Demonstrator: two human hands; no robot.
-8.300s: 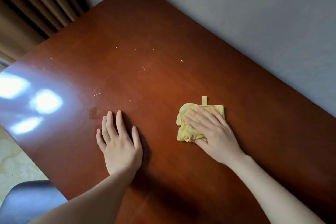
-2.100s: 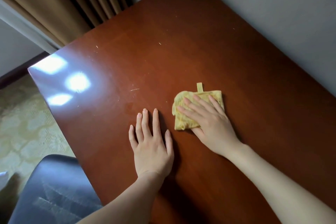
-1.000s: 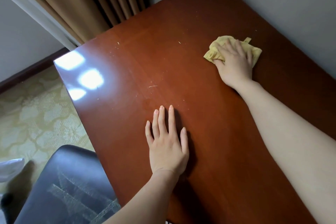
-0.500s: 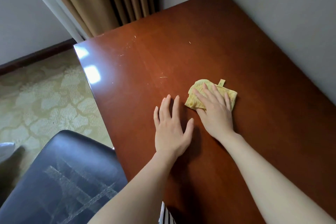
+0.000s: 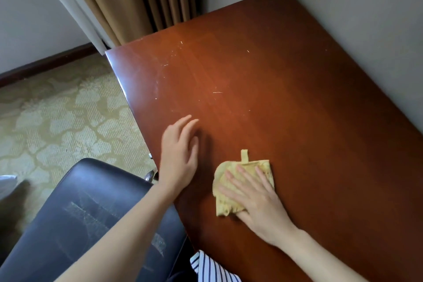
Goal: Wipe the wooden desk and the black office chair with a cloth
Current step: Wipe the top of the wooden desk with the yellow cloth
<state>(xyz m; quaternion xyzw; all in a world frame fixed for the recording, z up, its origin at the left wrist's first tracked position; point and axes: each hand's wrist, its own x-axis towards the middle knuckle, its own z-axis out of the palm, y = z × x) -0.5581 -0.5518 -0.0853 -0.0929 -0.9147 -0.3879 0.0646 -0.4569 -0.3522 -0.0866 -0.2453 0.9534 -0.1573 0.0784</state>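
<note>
**Yellow cloth pinned flat, lower centre of desk**

Right hand [image 5: 256,199] lies palm-down on the yellow cloth [image 5: 231,190], fingers straight and spread, pressing it to the wooden desk [image 5: 286,98]; forearm enters from lower right. Cloth's small loop tab points toward the top of the frame. Left hand [image 5: 179,155] is left of the cloth near the desk's edge, fingers relaxed and extended, gripping nothing. Black office chair [image 5: 75,217] sits lower left, under the left forearm. Pale scratches mark the desk's upper centre.
</note>
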